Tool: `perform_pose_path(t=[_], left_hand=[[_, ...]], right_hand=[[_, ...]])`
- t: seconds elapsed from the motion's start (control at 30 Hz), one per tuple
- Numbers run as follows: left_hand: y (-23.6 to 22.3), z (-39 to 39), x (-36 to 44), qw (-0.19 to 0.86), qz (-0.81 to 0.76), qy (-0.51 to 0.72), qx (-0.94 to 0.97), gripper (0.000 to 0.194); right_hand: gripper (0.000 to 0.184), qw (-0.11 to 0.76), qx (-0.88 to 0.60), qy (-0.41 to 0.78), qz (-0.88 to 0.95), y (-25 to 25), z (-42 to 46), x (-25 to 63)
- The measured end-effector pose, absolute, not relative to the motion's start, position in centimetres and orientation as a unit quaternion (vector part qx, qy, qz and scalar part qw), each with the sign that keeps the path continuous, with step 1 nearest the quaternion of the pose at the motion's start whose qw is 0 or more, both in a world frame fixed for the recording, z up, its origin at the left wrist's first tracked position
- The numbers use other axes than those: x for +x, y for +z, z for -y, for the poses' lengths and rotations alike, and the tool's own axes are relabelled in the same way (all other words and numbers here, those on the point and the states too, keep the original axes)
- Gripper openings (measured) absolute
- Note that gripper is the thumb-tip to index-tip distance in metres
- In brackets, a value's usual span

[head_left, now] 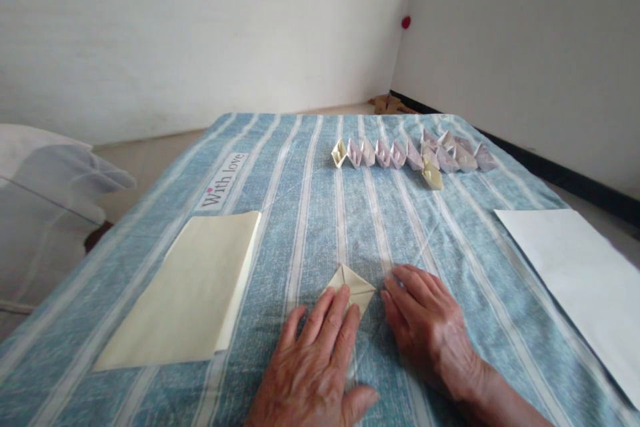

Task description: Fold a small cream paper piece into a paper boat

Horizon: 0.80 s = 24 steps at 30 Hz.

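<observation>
Left hand (313, 367) lies flat, its spread fingers (333, 313) resting open on a crisp, pointed cream paper fold (350, 285) without gripping it. Right hand (425, 323) sits just beside the fold, its loosely curled, open fingers (407, 287) holding nothing. Under the fold runs a blue-and-white striped woven cloth (310, 213). Left of the fold lies a larger folded cream sheet (185, 293), right of it a smooth white sheet (565, 280), and beyond it a row of small folded paper boats (410, 155).
</observation>
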State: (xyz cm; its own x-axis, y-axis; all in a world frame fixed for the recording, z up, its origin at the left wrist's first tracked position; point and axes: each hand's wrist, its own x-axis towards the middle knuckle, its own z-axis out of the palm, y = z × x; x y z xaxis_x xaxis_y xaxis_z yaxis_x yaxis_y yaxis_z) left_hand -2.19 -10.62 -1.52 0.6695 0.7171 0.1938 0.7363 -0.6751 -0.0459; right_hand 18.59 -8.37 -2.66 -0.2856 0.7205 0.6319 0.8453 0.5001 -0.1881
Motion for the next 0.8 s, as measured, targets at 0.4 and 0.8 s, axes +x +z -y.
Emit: perform_pose_path(t=[0.4, 0.8], left_hand=[[-1.3, 10.6, -1.9, 0.105, 0.394, -0.064, -0.911, 0.068], [-1.4, 10.9, -2.1, 0.073, 0.399, -0.091, -0.91, 0.063]], right_hand=[[0.018, 0.334, -0.444, -0.036, 0.831, -2.2, 8.7, 17.7], [0.014, 0.403, -0.514, 0.073, 0.753, -2.5, 8.1, 18.7]])
